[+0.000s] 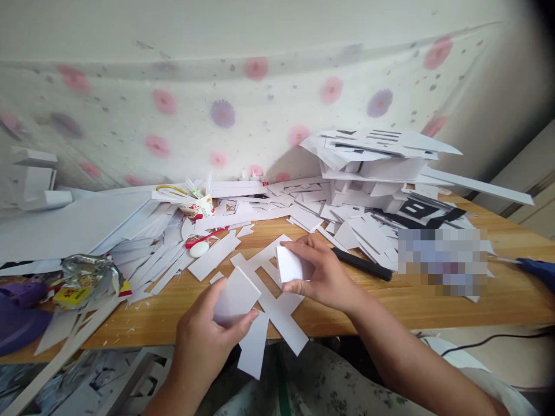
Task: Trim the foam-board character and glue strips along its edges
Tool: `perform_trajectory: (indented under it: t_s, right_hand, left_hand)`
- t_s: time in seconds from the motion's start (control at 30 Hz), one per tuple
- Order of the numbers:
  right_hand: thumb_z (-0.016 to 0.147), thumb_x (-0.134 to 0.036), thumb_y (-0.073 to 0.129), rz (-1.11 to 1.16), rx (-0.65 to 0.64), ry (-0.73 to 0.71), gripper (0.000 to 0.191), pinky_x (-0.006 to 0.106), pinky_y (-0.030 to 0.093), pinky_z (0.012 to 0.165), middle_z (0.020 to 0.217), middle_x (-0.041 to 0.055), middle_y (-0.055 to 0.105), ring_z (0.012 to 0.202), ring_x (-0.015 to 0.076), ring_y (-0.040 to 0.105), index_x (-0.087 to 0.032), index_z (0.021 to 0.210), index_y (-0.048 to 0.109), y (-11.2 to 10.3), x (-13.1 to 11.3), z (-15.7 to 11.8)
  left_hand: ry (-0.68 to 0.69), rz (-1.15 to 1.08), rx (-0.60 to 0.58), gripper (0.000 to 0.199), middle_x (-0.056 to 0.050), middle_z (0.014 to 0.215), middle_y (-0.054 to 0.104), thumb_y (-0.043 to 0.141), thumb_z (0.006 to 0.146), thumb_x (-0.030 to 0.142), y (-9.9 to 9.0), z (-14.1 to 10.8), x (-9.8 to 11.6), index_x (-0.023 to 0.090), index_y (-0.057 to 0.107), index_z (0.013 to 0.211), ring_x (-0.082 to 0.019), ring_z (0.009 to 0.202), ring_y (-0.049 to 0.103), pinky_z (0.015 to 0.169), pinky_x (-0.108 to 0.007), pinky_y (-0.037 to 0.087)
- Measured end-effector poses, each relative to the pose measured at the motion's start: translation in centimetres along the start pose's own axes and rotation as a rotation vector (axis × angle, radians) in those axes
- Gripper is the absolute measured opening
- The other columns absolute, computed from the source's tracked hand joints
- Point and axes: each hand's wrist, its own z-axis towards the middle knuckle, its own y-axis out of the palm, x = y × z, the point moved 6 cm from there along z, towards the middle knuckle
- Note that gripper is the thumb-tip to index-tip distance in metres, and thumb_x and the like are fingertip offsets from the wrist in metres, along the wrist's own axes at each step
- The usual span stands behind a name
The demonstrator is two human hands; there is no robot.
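My left hand (208, 332) grips a flat white foam board piece (238, 296) by its edges, thumb on the near side. In my right hand (325, 271), a smaller white board piece (291, 264) is pinched between fingers and thumb; part of it is hidden behind the fingers. The two pieces are held apart, above the front of the wooden table. Beneath them lie white cut-out board strips (288, 328), one of which (254, 349) sticks out past the table edge.
White scraps cover the table's back and left. A paper cup (197, 208), red spoon (206, 237), white oval object (199, 249) and foil wrapper (91, 274) stand left. A black bar (362, 264) lies right, before a stacked board model (373, 169). A blue-handled tool (537, 271) is far right.
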Motion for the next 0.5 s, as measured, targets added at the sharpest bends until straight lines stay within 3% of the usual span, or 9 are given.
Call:
perform_trajectory:
  t_s: [0.13,0.2,0.3,0.4,0.5]
  right_hand:
    - [0.073,-0.062,0.069,-0.136,-0.164,0.013,0.072,0.039,0.044,0.087,0.106,0.0107,0.057,0.098,0.0247,0.054,-0.022,0.132,0.056,0.1,1.5,0.1]
    - [0.074,-0.061,0.068,-0.252,-0.282,0.017,0.073,0.041,0.043,0.090,0.111,0.0131,0.058,0.100,0.0264,0.054,-0.021,0.134,0.055,1.2,2.4,0.0]
    - [0.076,-0.061,0.066,-0.384,-0.418,0.011,0.073,0.046,0.037,0.100,0.118,0.0134,0.059,0.108,0.0286,0.053,-0.023,0.136,0.052,3.8,3.2,0.0]
    - [0.074,-0.060,0.068,-0.440,-0.426,-0.023,0.079,0.054,0.026,0.109,0.128,0.0157,0.056,0.121,0.0329,0.047,-0.021,0.139,0.048,5.5,2.6,0.1]
    - [0.069,-0.066,0.069,-0.275,-0.312,-0.145,0.097,0.050,0.030,0.110,0.141,0.0191,0.045,0.130,0.0321,0.040,-0.017,0.146,0.035,5.3,-0.4,0.3]
  left_hand:
    - [0.012,-0.106,-0.062,0.052,-0.006,0.098,0.072,0.073,0.068,0.046,-0.8,0.3,-1.7,0.022,0.060,0.112,-0.024,0.082,0.069,0.070,-0.030,0.057]
    - [-0.079,-0.274,-0.093,0.054,-0.007,0.103,0.071,0.072,0.069,0.046,-1.4,0.5,-2.8,0.023,0.059,0.117,-0.024,0.087,0.069,0.072,-0.030,0.057]
    - [-0.247,-0.554,-0.046,0.054,-0.006,0.105,0.068,0.068,0.074,0.044,-2.7,0.6,-3.4,0.025,0.057,0.123,-0.023,0.089,0.066,0.074,-0.030,0.057]
    - [-0.297,-0.764,-0.074,0.053,-0.002,0.088,0.064,0.070,0.072,0.048,-3.0,0.7,-2.5,0.029,0.062,0.120,-0.018,0.072,0.061,0.066,-0.027,0.054]
    - [-0.310,-0.904,-0.200,0.058,-0.001,0.082,0.062,0.071,0.069,0.058,-2.0,0.6,-1.0,0.031,0.064,0.119,-0.015,0.066,0.057,0.064,-0.026,0.054]
